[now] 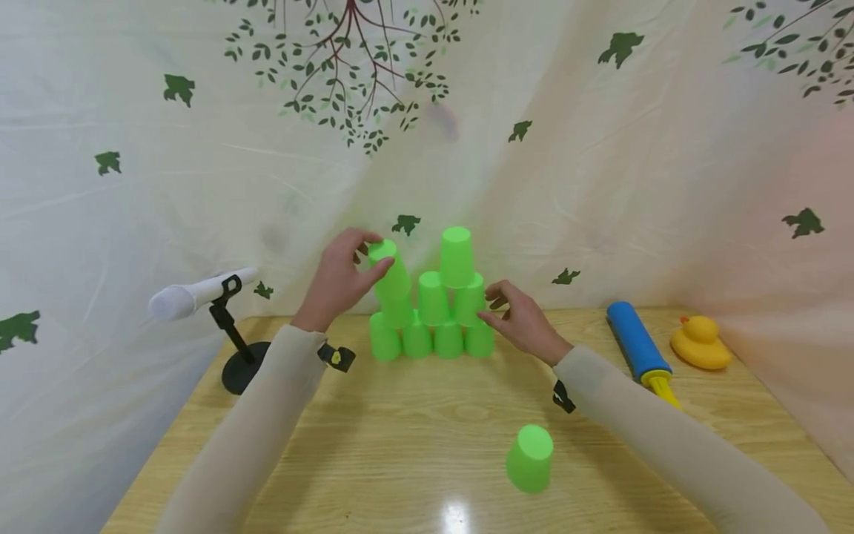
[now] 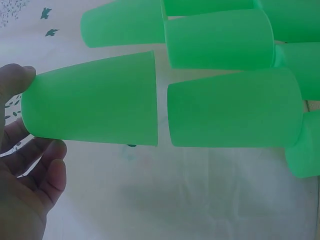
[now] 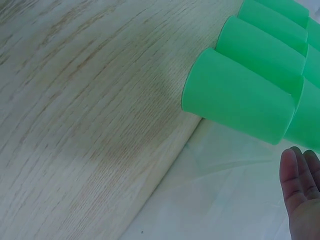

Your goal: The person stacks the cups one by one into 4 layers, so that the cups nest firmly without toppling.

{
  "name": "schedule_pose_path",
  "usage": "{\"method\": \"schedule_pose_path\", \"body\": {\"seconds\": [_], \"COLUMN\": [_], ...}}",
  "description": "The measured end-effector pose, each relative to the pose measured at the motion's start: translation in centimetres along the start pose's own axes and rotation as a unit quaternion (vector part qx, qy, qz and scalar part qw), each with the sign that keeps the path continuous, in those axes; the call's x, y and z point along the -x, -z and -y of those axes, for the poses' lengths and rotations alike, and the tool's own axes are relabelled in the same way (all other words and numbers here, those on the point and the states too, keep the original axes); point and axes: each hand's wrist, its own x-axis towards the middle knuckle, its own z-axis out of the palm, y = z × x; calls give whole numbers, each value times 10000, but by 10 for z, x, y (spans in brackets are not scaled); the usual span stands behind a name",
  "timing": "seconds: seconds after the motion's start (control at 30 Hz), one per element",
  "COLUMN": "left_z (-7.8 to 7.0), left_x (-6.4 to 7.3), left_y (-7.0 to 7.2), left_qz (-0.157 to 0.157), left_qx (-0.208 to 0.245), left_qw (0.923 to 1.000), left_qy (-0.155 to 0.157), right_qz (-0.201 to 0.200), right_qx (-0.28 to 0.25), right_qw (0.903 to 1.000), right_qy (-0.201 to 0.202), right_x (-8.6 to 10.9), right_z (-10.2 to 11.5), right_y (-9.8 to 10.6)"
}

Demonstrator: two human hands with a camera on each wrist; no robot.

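Green cups stand upside down in a stack, with several in the bottom row (image 1: 449, 340). My left hand (image 1: 340, 276) pinches a green cup (image 2: 92, 102) near its closed end. A narrow gap parts this cup's rim from the second-row cup (image 2: 235, 110) below it in the left wrist view. Another cup (image 1: 457, 257) sits higher on the right of the stack. Beside the right second-row cup (image 1: 469, 300), my right hand (image 1: 523, 322) has relaxed fingers and holds nothing. In the right wrist view its fingers (image 3: 289, 172) lie close to the stack.
One more green cup (image 1: 530, 460) stands upside down nearer the front of the wooden table (image 1: 400, 445). A white microphone (image 1: 200, 293) on a black stand is at the left. At the right lie a blue and yellow tube (image 1: 637, 341) and a yellow rubber duck (image 1: 700, 345).
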Motion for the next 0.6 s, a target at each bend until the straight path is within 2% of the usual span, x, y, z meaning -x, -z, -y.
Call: {"method": "schedule_pose_path", "body": {"seconds": [0.2, 0.47, 0.6], "left_z": [1, 3, 3], "left_x": [-11, -22, -25], "left_y": [-3, -13, -17], "left_qz": [44, 416, 465], "left_qx": [0, -281, -313], "left_qw": [9999, 9982, 9976], "left_qy": [128, 336, 395], "right_qz": [26, -33, -54], "right_qx": [11, 94, 175], "right_qw": [10000, 9999, 9998], "right_qy": [4, 58, 63], "right_x": [1, 0, 1], "right_z": [1, -1, -3], "right_y": [-1, -2, -3]}}
